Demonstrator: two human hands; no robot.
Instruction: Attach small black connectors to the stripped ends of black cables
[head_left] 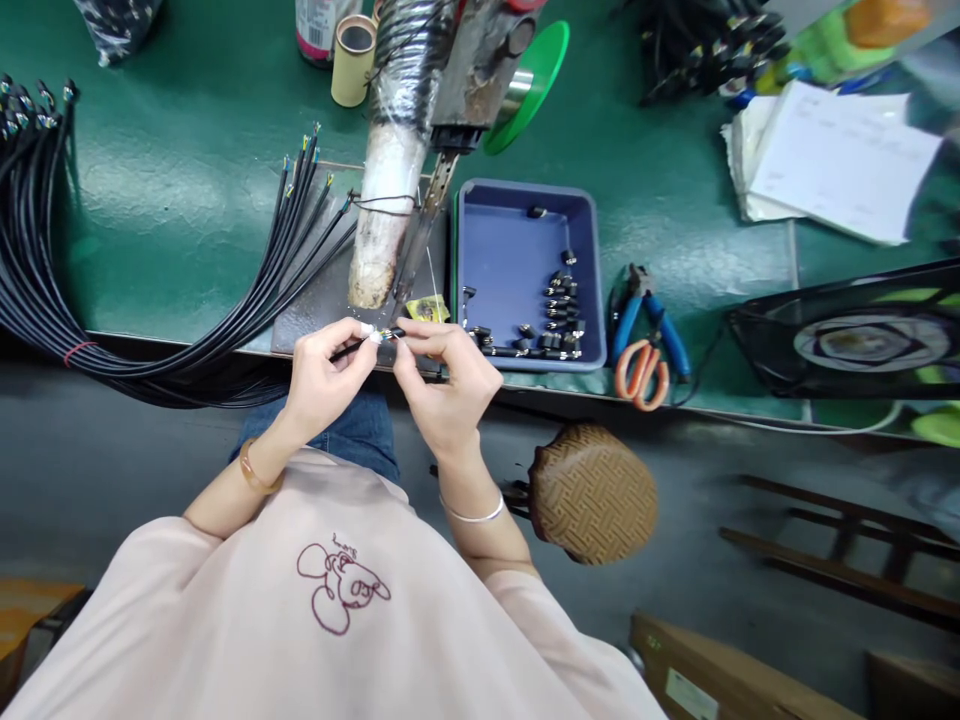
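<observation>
My left hand is closed in a pinch on the end of a black cable, at the table's front edge. Facing it, my right hand pinches a small black connector against the cable's stripped wires. The fingertips hide whether the two parts touch. Just beyond my fingers are the tip of a soldering iron fixture and a white wrapped tube. A bundle of black cables with bared coloured ends lies on the left. More small connectors lie in a blue tray at right.
Blue-handled pliers and orange-handled scissors lie right of the tray. A green spool stands behind the fixture. Papers and a black fan are farther right. A stool stands below the table edge.
</observation>
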